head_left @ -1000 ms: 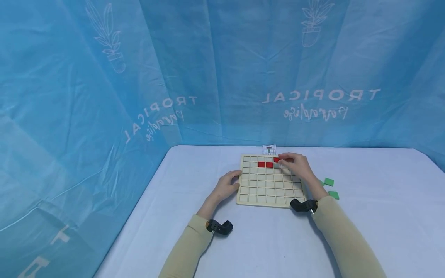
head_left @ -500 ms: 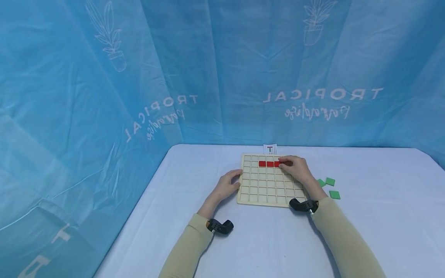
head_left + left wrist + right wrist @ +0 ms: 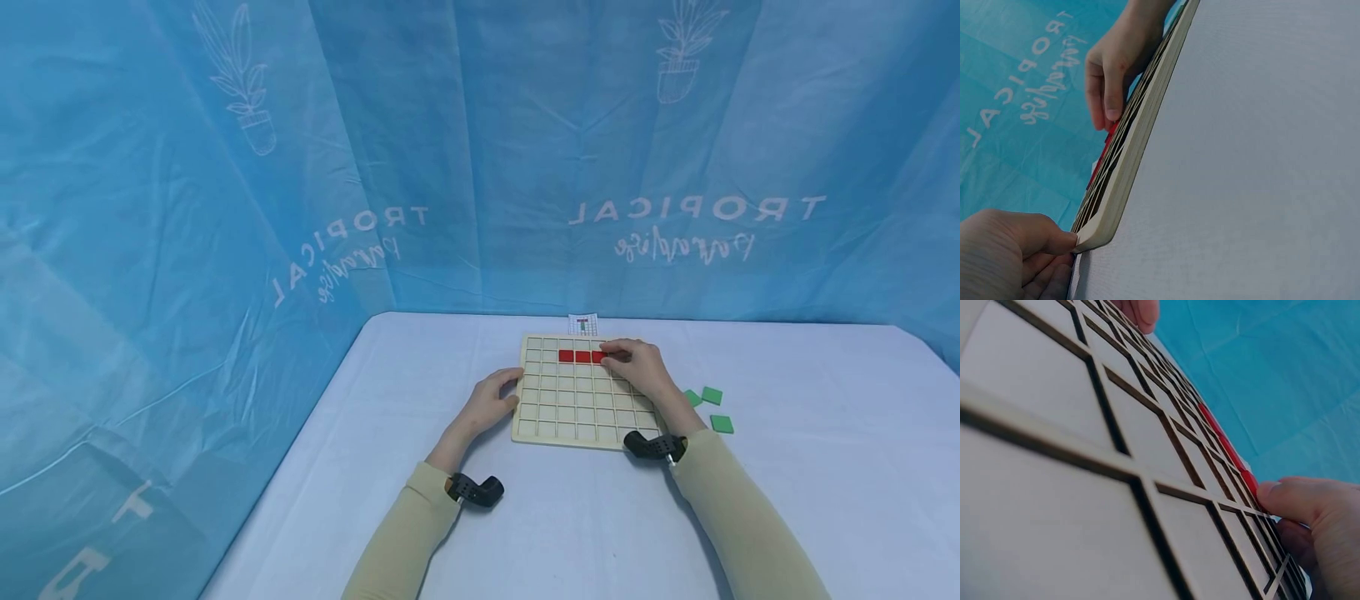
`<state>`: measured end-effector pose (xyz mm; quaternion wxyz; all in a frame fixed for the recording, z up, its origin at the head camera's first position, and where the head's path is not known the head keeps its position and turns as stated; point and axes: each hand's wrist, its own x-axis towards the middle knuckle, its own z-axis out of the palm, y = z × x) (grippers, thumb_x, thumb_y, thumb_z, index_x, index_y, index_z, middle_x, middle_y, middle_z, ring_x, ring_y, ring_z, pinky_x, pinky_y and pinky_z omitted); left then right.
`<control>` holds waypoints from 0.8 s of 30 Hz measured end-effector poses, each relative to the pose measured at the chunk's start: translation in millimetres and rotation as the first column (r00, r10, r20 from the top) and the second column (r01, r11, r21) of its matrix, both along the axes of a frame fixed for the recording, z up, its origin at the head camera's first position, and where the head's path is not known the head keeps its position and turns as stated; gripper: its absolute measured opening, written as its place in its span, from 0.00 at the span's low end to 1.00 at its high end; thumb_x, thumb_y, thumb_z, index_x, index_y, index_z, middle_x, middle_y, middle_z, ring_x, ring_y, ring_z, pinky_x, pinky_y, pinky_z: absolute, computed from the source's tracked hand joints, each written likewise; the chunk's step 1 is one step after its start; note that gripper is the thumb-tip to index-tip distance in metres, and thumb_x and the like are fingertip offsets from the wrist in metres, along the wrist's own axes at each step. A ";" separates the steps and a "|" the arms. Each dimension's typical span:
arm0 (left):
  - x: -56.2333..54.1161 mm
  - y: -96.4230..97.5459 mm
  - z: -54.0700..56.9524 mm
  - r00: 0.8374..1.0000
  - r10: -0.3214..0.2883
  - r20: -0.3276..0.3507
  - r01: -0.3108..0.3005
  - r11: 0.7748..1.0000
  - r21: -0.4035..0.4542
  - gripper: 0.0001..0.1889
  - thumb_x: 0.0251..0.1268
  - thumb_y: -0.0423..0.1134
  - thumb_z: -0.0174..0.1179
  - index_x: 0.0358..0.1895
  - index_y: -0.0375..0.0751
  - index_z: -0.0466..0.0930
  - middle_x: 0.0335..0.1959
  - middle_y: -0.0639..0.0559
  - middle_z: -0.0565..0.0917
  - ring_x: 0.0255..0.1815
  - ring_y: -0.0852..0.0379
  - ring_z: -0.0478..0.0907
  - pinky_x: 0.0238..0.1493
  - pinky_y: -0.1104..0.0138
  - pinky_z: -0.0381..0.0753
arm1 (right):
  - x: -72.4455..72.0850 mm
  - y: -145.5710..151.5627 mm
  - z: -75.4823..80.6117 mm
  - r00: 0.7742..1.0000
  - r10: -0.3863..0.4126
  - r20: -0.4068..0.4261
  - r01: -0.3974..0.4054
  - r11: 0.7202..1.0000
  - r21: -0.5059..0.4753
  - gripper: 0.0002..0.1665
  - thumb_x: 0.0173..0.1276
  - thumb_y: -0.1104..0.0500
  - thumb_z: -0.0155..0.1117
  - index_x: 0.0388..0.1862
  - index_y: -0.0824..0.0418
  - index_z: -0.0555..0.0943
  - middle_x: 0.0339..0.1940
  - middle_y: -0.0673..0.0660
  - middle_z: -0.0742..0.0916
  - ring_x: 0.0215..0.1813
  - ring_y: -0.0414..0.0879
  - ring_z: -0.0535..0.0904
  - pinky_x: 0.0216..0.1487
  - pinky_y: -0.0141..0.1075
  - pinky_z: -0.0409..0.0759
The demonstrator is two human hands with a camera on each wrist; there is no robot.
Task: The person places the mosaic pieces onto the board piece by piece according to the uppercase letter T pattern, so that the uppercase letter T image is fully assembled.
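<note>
A pale wooden grid board (image 3: 557,401) lies on the table. Along its left side, my left hand (image 3: 486,403) holds the edge, its thumb tip against the rim in the left wrist view. Toward the board's far side, my right hand (image 3: 639,364) pinches a red square tile (image 3: 597,357); in the right wrist view the thumb (image 3: 1285,499) is right at that tile's end. This tile lines up in one row with two more red tiles (image 3: 573,357) set in the grid. The fingertips partly cover the right end of the row.
Several green square tiles (image 3: 722,424) lie right of the board, beyond the right forearm. A small printed card (image 3: 582,324) with a grid pattern sits behind the board's far edge. White cloth (image 3: 555,525) covers the table, and a blue curtain (image 3: 480,167) hangs behind it.
The right hand has brought the third red tile slightly nearer and down, into line beside the other two. My left hand stays at the board's edge.
</note>
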<state>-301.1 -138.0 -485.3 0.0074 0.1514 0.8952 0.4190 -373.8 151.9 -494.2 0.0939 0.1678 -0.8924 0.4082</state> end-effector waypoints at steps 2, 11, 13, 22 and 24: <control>0.4 0.1 -0.3 1.000 -0.001 0.001 0.001 1.000 0.000 0.26 0.64 0.29 0.53 0.67 0.35 0.66 0.66 0.45 0.69 0.68 0.52 0.62 0.68 0.64 0.62 | 1.1 0.0 2.1 1.000 -0.002 0.012 0.002 1.000 -0.018 0.18 0.64 0.60 0.66 0.52 0.65 0.81 0.48 0.62 0.84 0.49 0.56 0.79 0.52 0.49 0.77; 0.1 -0.5 -1.2 1.000 -0.001 0.008 0.001 1.000 0.003 0.26 0.64 0.29 0.52 0.67 0.35 0.65 0.66 0.45 0.68 0.68 0.52 0.61 0.68 0.65 0.61 | 14.2 9.7 42.9 0.996 0.016 0.082 0.000 0.981 -0.196 0.24 0.66 0.50 0.63 0.56 0.62 0.79 0.53 0.62 0.82 0.54 0.55 0.78 0.53 0.47 0.78; 0.4 -0.7 -1.2 1.000 -0.001 0.009 0.001 1.000 0.005 0.26 0.64 0.29 0.53 0.67 0.35 0.65 0.66 0.45 0.68 0.68 0.51 0.62 0.68 0.64 0.62 | 19.7 18.2 54.5 0.995 0.027 0.101 -0.002 0.971 -0.237 0.25 0.66 0.49 0.63 0.57 0.61 0.78 0.54 0.62 0.81 0.55 0.54 0.77 0.54 0.48 0.78; -0.9 -0.4 -1.1 1.000 -0.005 0.004 0.005 1.000 -0.003 0.26 0.64 0.30 0.53 0.67 0.37 0.65 0.66 0.47 0.68 0.69 0.53 0.61 0.68 0.64 0.61 | 46.8 92.2 61.6 0.978 -0.140 0.156 0.165 0.973 -0.161 0.35 0.64 0.38 0.60 0.63 0.57 0.74 0.59 0.60 0.79 0.58 0.52 0.74 0.57 0.49 0.75; 0.1 -1.7 -0.8 1.000 0.001 0.008 -0.001 1.000 -0.006 0.26 0.64 0.30 0.53 0.67 0.37 0.65 0.66 0.47 0.68 0.69 0.53 0.61 0.69 0.63 0.61 | 55.9 104.8 58.4 0.971 -0.171 0.165 0.194 0.972 -0.132 0.36 0.64 0.37 0.58 0.64 0.58 0.73 0.60 0.61 0.78 0.59 0.54 0.73 0.58 0.51 0.74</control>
